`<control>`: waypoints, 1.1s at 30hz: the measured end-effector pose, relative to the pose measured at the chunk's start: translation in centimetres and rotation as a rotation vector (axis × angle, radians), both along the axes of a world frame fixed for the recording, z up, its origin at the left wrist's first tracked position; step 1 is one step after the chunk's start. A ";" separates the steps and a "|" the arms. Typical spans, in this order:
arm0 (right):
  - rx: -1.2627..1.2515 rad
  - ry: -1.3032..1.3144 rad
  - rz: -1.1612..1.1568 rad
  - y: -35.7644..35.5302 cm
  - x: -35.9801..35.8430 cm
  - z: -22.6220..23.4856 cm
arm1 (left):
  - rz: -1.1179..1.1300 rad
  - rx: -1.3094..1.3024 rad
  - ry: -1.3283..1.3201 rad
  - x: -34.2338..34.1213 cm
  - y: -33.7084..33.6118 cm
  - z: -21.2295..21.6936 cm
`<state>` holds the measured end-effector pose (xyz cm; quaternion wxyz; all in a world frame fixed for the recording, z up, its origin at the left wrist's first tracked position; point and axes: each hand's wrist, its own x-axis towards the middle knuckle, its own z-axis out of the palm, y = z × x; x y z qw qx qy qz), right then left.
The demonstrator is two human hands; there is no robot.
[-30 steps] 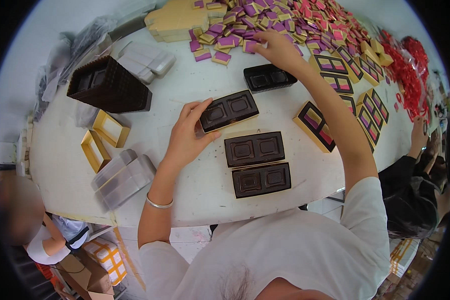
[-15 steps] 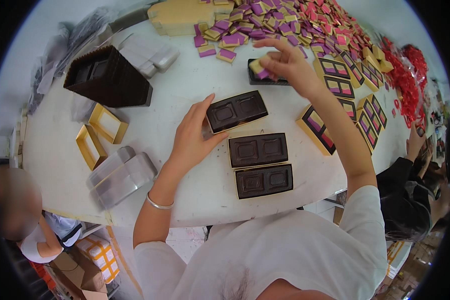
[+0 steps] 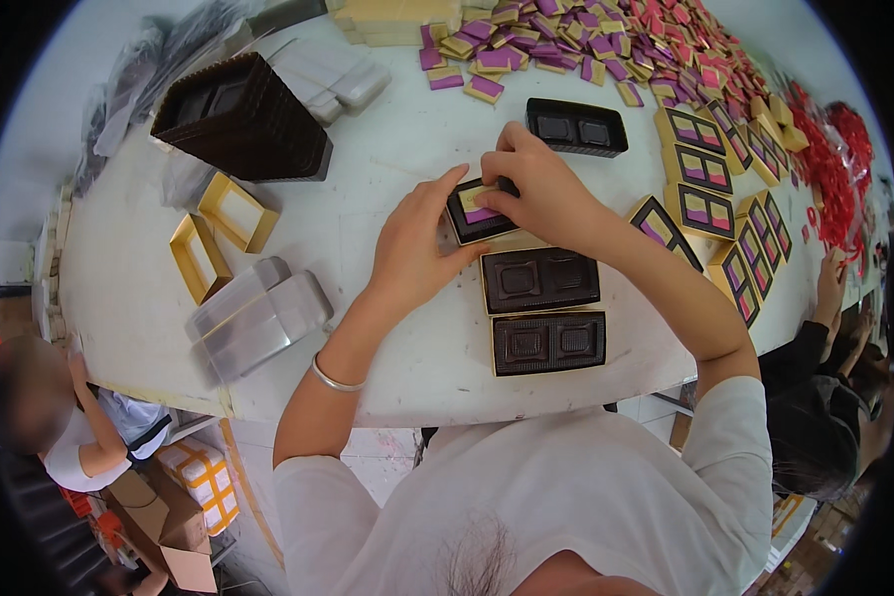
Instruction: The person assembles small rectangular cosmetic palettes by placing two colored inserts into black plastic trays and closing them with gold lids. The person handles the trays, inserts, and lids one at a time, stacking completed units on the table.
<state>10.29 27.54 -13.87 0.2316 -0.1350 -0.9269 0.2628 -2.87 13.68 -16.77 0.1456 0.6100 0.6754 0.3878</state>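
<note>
My left hand (image 3: 417,248) steadies the left end of a dark two-cavity tray in a gold box (image 3: 472,217) on the white table (image 3: 387,149). My right hand (image 3: 541,194) presses small purple-and-gold wrapped pieces into that tray; one purple piece shows in a cavity. Two more dark trays lie just nearer to me, the middle one (image 3: 539,280) and the nearest one (image 3: 549,343), both with bare cavities. Another dark tray (image 3: 576,126) sits beyond my right hand.
A heap of purple, pink and gold wrapped pieces (image 3: 606,40) covers the far side. Filled boxes (image 3: 710,199) line the right. A stack of dark trays (image 3: 238,119), gold box lids (image 3: 219,233) and clear covers (image 3: 258,318) lie left. Other people sit at left (image 3: 50,427) and right (image 3: 834,397).
My right hand came back from the far heap with wrapped pieces and now sets them into the tray that my left hand holds. My head moved closer to the table.
</note>
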 end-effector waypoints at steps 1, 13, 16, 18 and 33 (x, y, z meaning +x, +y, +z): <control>-0.056 0.002 0.019 -0.1 0.0 -0.3 | -0.003 0.009 0.014 0.1 0.1 0.2; 0.079 -0.079 0.163 1.3 0.1 0.0 | 0.027 -0.037 -0.247 0.3 0.3 0.2; 0.152 0.027 -0.154 6.0 -2.4 1.5 | 0.017 -0.069 -0.307 0.0 0.6 0.2; 0.435 0.048 -0.137 9.4 -4.0 -0.7 | -0.008 -0.073 -0.320 -0.3 0.7 0.2; -0.949 0.100 -0.084 0.1 4.4 4.7 | -0.051 0.164 -0.255 0.2 -1.9 4.0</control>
